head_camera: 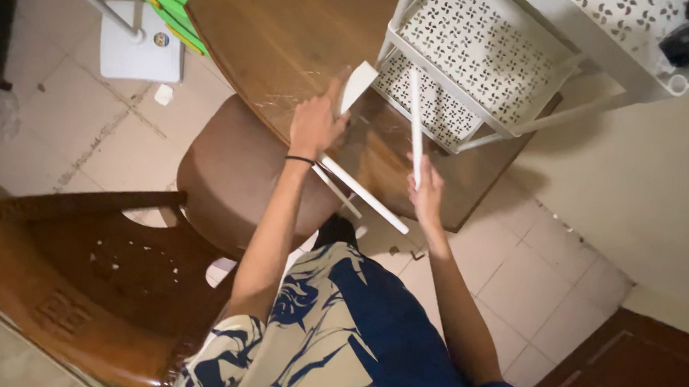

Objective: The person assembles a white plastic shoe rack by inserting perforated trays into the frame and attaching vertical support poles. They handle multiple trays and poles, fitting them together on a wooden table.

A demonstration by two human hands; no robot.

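Seen from above, both bare arms reach forward from the patterned blue-and-cream garment (335, 330) toward a round wooden table (291, 28).

The left hand (315, 125) sits near the table's edge, forearm running up from about 7 o'clock, a thin dark band (300, 160) around the wrist. Its fingers are curled and closed around a flat white piece (358, 85) that sticks out toward 1 o'clock from the knuckles. Two long white rods (363, 195) lie under the wrist, slanting toward 4 o'clock — whether the hand also touches them cannot be told.

The right hand (427, 193) is lower and to the right, forearm coming in from 5 o'clock. It pinches the bottom end of a slim white tube (416, 122), held nearly upright in the picture, its far end pointing to 12 o'clock and lying against the lower perforated shelf (483, 54) of a white rack (613, 55) that is tipped on its side on the table.

At 9 o'clock of the left arm stands a brown stool (229, 173); a brown plastic chair (72, 271) is at 8 o'clock — both on the tiled floor (98, 136).
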